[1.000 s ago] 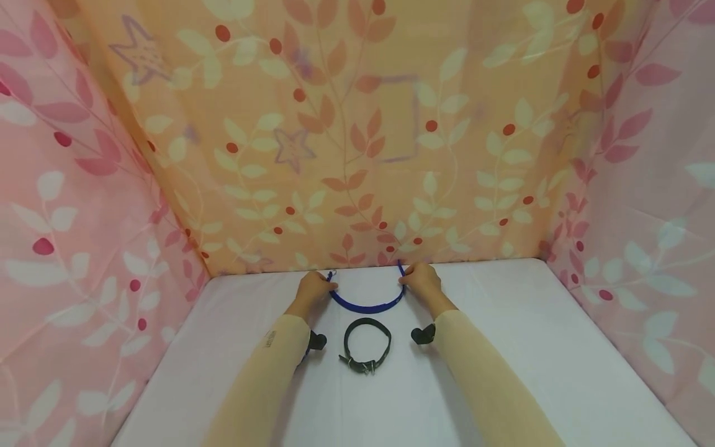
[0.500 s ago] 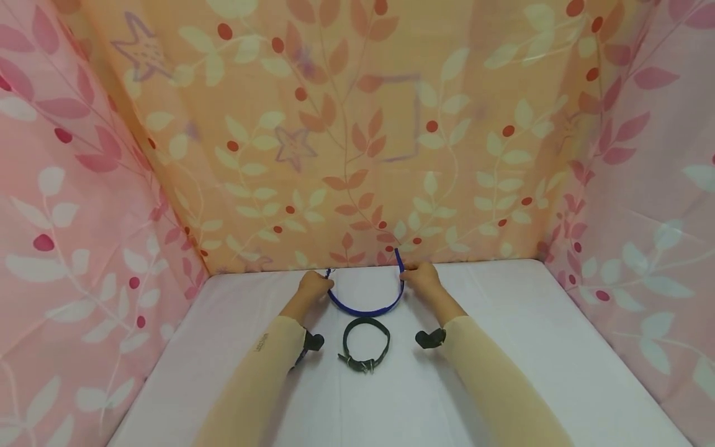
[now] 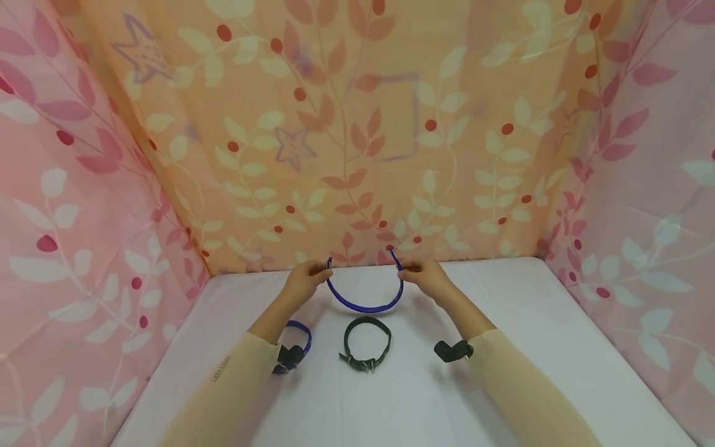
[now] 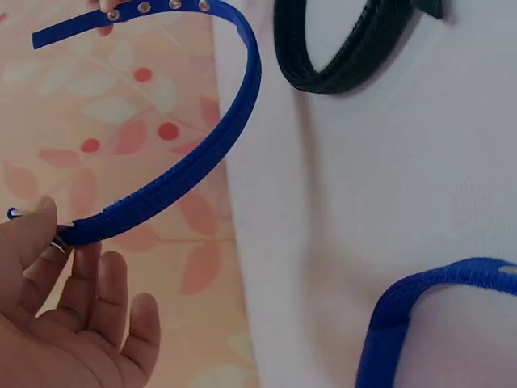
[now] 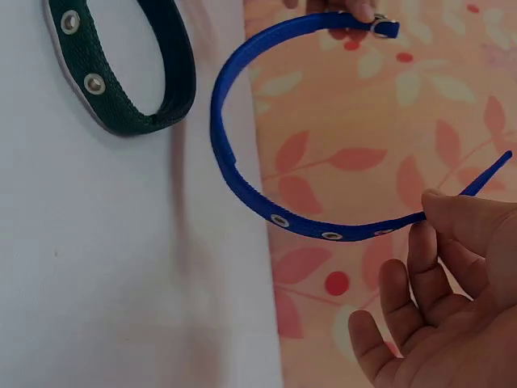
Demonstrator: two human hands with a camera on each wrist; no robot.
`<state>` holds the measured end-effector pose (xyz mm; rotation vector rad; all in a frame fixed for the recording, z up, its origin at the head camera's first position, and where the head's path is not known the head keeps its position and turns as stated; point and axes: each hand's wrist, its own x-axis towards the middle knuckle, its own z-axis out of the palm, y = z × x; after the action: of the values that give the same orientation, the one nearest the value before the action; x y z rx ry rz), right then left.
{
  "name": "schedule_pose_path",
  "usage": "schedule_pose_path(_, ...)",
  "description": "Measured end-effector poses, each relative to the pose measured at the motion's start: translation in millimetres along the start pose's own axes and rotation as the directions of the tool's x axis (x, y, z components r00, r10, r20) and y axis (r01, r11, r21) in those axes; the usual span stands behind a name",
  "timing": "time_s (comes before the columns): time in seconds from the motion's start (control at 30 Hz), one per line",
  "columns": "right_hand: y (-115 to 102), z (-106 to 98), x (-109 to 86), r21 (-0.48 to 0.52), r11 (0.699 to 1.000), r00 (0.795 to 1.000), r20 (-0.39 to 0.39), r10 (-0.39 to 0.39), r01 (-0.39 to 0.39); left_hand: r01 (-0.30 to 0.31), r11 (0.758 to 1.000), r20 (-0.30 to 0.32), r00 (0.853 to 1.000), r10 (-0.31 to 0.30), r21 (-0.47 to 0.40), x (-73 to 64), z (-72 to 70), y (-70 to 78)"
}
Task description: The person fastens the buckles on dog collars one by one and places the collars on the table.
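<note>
An unbuckled blue collar (image 3: 365, 308) hangs in a U between my two hands at the back of the table. My left hand (image 3: 306, 279) pinches its buckle end between thumb and forefinger, as the left wrist view shows up close. The right hand (image 3: 427, 277) pinches the other end, near its tip, and a short tail sticks up past the fingers. Metal eyelets run along the collar (image 5: 331, 235) in the right wrist view. Just in front lies a dark green collar (image 3: 385, 354), buckled into a ring.
A second blue collar (image 3: 306, 338) lies looped on the white table (image 3: 380, 410), partly behind the left forearm and its dark wrist mount. Patterned cloth walls stand at the back (image 3: 357, 205) and both sides. The table's back edge meets the orange cloth.
Both hands have lifted the blue collar a little, and the forearms have spread outward. The second blue collar, mostly hidden before, shows more beside the left wrist. The green collar stays put.
</note>
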<state>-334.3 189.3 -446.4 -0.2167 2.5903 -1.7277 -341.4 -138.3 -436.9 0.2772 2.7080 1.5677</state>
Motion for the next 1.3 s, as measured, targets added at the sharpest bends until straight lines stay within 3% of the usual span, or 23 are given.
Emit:
schedule_pose_path(0.2,-23.3,-8.6,-33.9,-0.076,0.985,0.986,-0.052,-0.157,0.153,-0.136,0.99,-0.029,0.99,0.137,0.038,-33.8,-13.3,24.0)
schedule_pose_path(0.37,-40.2,-12.3,-64.1,-0.118,0.954,0.951,-0.113,-0.289,0.276,-0.255,0.964,-0.079,0.962,0.261,0.07,-61.7,-19.4,44.5)
schedule_pose_path(0.47,-47.3,-11.6,-83.4,-0.149,0.937,0.933,-0.134,-0.335,0.315,-0.293,0.953,-0.096,0.949,0.3,0.079,-78.7,-22.4,51.3)
schedule_pose_path(0.67,-55.4,-8.0,-117.8,-0.161,0.922,0.913,-0.157,-0.376,0.352,-0.291,0.956,-0.115,0.949,0.295,0.045,-114.6,-23.6,58.2)
schedule_pose_path(0.87,-63.4,-2.3,-142.8,-0.163,0.901,0.89,-0.16,-0.427,0.403,-0.263,0.965,-0.183,0.95,0.255,-0.022,-142.7,-7.0,65.4)
schedule_pose_path(1.1,-65.2,0.9,-156.4,-0.186,0.86,0.853,-0.144,-0.502,0.475,-0.274,0.955,-0.19,0.949,0.25,-0.115,-163.2,11.8,75.9)
schedule_pose_path(1.3,-65.6,1.7,-159.9,-0.185,0.838,0.836,-0.116,-0.537,0.513,-0.267,0.959,-0.161,0.955,0.25,-0.094,-174.3,19.5,80.8)
